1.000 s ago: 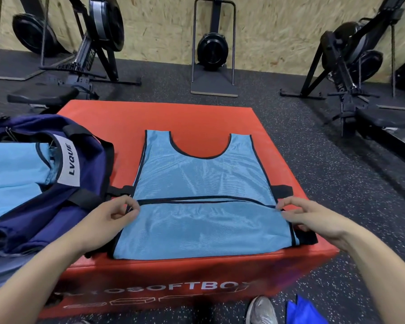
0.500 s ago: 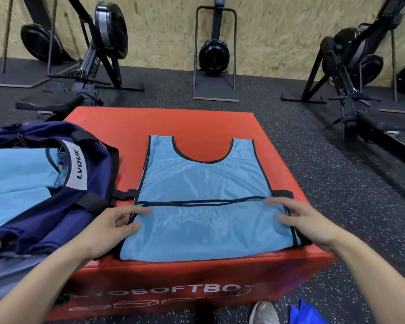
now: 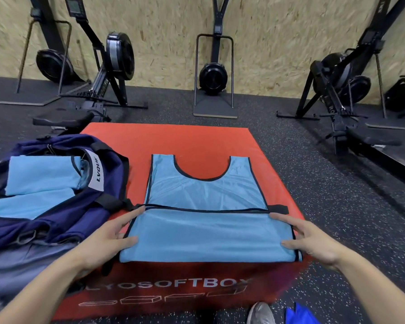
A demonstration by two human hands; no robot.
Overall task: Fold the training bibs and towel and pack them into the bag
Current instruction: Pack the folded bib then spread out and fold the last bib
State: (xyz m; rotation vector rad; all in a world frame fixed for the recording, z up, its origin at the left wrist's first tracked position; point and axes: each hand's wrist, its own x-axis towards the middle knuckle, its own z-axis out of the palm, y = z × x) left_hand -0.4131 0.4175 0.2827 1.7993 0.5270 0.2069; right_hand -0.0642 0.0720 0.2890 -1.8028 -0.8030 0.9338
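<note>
Both bare forearms reach forward from the bottom corners of the view, converging toward the near edge of the red box (image 3: 197, 141). The left hand (image 3: 108, 237) lies with fingers straight, thumb spread inward. The right hand (image 3: 311, 239) mirrors it, fingers extended and thumb spread inward.

Light-blue mesh training bib (image 3: 206, 206) with black trim, laid flat on the red soft box, lower half folded up over the middle, navy duffel bag (image 3: 56, 206) lain open just left of it, folded light-blue items (image 3: 38, 183) seen inside
</note>
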